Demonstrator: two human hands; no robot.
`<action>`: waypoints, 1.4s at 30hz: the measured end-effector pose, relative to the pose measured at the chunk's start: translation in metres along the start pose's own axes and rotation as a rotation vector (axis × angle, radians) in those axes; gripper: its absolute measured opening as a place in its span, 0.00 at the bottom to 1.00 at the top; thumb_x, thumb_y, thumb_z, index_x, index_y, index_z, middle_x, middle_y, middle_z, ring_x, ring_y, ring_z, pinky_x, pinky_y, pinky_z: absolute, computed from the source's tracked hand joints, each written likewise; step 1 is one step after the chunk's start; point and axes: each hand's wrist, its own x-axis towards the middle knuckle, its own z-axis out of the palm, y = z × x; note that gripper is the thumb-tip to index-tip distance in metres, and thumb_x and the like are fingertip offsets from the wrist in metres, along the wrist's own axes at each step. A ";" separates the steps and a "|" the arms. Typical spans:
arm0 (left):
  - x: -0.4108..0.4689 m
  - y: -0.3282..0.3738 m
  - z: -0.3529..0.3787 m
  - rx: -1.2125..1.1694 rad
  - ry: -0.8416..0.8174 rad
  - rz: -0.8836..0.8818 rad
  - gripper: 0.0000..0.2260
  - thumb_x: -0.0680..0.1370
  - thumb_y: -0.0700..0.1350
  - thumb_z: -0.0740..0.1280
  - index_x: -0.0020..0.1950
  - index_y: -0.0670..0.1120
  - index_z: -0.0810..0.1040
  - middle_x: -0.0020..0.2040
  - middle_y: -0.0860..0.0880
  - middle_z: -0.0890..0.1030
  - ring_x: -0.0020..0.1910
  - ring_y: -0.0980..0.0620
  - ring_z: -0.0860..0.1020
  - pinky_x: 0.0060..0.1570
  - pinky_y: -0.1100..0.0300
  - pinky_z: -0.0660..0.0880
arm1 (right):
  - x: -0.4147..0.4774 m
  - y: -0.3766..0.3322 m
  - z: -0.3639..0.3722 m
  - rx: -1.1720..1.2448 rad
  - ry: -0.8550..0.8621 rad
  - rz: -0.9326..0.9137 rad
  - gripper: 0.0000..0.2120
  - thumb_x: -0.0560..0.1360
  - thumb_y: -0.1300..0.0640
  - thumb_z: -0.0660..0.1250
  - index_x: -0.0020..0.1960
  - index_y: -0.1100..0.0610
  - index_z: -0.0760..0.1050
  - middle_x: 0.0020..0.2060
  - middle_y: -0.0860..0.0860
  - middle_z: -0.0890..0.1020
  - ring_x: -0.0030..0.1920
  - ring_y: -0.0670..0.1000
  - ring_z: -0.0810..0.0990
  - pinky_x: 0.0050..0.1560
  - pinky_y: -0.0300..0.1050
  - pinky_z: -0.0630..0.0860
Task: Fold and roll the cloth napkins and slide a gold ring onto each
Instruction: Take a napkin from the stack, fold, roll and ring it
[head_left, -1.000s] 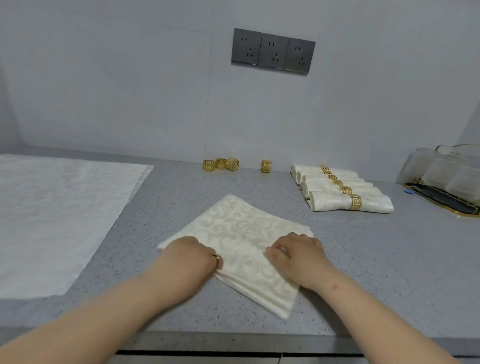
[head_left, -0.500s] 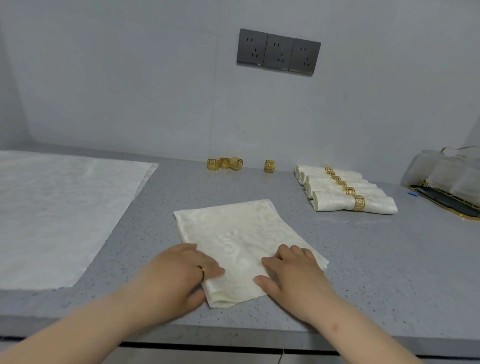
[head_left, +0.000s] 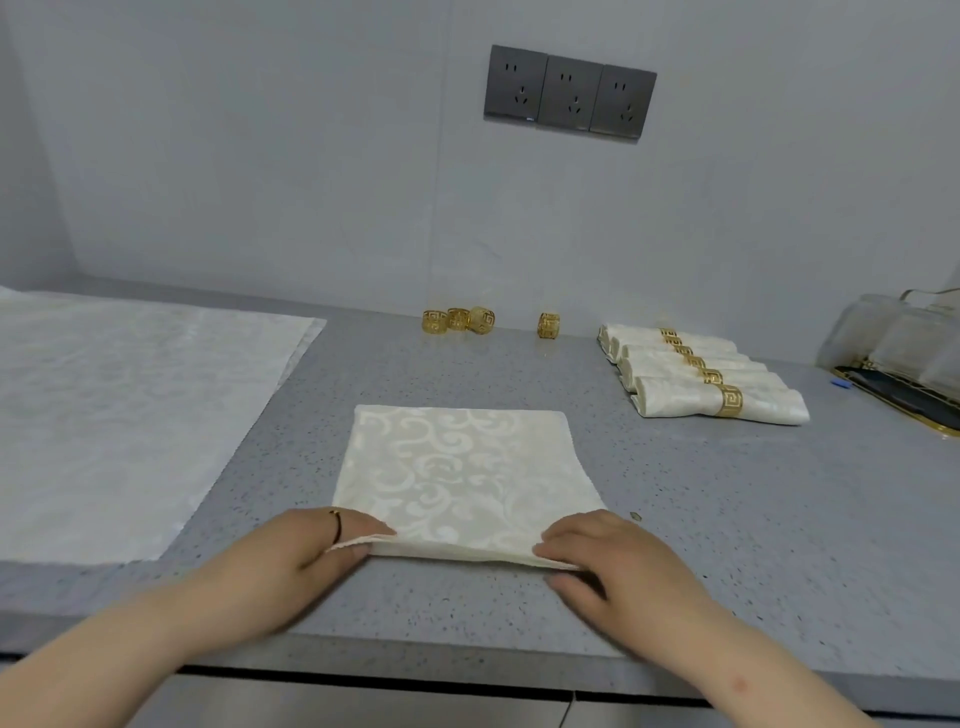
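- Broadly, a grey speckled countertop (head_left: 727, 493) carries everything.
- Flat cream cloths (head_left: 114, 415) lie spread at its left end.
- A folded cream damask napkin (head_left: 462, 467) lies square at the near middle, with its near edge lifted slightly.
- The left hand (head_left: 306, 551) pinches the napkin's near-left corner, and the right hand (head_left: 608, 556) pinches its near-right corner. The hands are apart.
- A row of rolled napkins (head_left: 675, 374), seemingly five, lies at the far right, each in a gold ring.
- A cluster of three loose gold rings (head_left: 457, 319) sits by the wall, with a single gold ring (head_left: 548, 326) nearby to the right.
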 end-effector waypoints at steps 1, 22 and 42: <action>0.000 0.000 -0.003 -0.047 0.002 -0.021 0.24 0.53 0.82 0.48 0.43 0.80 0.70 0.49 0.82 0.70 0.52 0.78 0.70 0.51 0.82 0.64 | 0.000 0.003 -0.002 0.056 -0.018 0.017 0.13 0.69 0.47 0.58 0.42 0.45 0.81 0.39 0.37 0.81 0.42 0.38 0.75 0.39 0.26 0.70; 0.033 0.000 -0.007 0.204 0.313 -0.362 0.05 0.78 0.52 0.61 0.43 0.54 0.72 0.34 0.56 0.75 0.36 0.56 0.73 0.34 0.63 0.66 | 0.049 0.022 -0.001 0.359 -0.158 0.634 0.15 0.75 0.51 0.63 0.34 0.56 0.63 0.28 0.48 0.66 0.30 0.48 0.64 0.32 0.42 0.58; 0.032 -0.039 -0.024 0.532 -0.054 0.162 0.32 0.73 0.71 0.46 0.53 0.54 0.82 0.52 0.60 0.81 0.53 0.65 0.75 0.56 0.74 0.63 | 0.029 0.039 0.006 0.194 -0.100 -0.008 0.26 0.75 0.37 0.50 0.49 0.52 0.81 0.48 0.40 0.81 0.48 0.36 0.76 0.51 0.24 0.68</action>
